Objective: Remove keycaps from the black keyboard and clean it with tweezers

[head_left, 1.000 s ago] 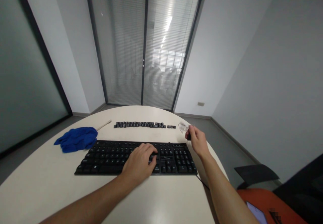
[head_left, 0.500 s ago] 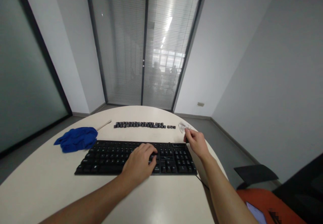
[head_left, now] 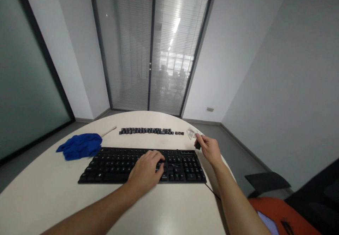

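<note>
My left hand rests on the black keyboard, fingers spread and slightly bent over its middle keys, holding nothing. Just past the keyboard's far right corner, my right hand pinches a small black keycap between thumb and fingers; its face is too small to read. A white crumpled tissue lies right behind that hand. Loose black keycaps form rows on the table behind the keyboard.
A blue cloth lies left of the keyboard, beside a pale toothbrush-like stick. The keyboard cable runs over the right edge of the round table. An orange chair stands at the right.
My right hand has shifted slightly to the right and turned, so the black keycap in its fingers shows more. My left hand stays in place on the keyboard.
</note>
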Tool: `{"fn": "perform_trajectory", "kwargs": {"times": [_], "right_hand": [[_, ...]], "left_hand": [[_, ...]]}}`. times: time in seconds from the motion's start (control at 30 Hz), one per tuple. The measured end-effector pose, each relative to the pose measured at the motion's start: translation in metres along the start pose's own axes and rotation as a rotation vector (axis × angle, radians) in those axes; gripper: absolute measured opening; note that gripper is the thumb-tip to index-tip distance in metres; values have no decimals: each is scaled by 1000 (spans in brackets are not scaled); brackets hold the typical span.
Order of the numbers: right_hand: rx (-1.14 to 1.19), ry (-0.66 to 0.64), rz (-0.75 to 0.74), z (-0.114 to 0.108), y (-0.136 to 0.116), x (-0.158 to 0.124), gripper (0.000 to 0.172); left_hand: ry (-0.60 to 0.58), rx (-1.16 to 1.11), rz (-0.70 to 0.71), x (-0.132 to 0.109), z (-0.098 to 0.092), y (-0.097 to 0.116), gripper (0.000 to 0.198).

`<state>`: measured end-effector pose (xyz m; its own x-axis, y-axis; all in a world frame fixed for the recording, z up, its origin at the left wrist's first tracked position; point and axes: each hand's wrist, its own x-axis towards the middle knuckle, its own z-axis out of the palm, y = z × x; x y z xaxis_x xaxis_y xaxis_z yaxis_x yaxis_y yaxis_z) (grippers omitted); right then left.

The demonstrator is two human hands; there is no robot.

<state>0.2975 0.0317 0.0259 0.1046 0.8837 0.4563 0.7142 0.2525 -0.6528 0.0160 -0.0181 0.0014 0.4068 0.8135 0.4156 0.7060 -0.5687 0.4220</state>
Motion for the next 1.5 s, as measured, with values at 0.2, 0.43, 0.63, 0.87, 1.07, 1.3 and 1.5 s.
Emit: {"fn": "perform_trajectory", "kwargs": {"times": [0.2,0.43,0.63,0.87,1.07,1.3,1.5], "right_hand": [[-7,-188,29,-3,4,2,53],[-82,-388,32,-7,6,0,49],[22,-342,119,-4,11,2,49],[149,-307,262,2,5,0,46],[98,-234,230,8,12,3,47],[121,-164,266,8,12,4,50],[180,-62,245,18,-7,0,51]], "left_hand": [[-2,2,0,0,1,-1,14],[-7,11,-14,1,-1,1,16],[-2,10,-7,0,-2,1,17],[-4,3,-11,0,-2,2,16],[-10,7,-8,0,-2,2,16],[-9,3,-7,0,-2,1,16],[-2,-9,-14,0,-1,1,17]]}}
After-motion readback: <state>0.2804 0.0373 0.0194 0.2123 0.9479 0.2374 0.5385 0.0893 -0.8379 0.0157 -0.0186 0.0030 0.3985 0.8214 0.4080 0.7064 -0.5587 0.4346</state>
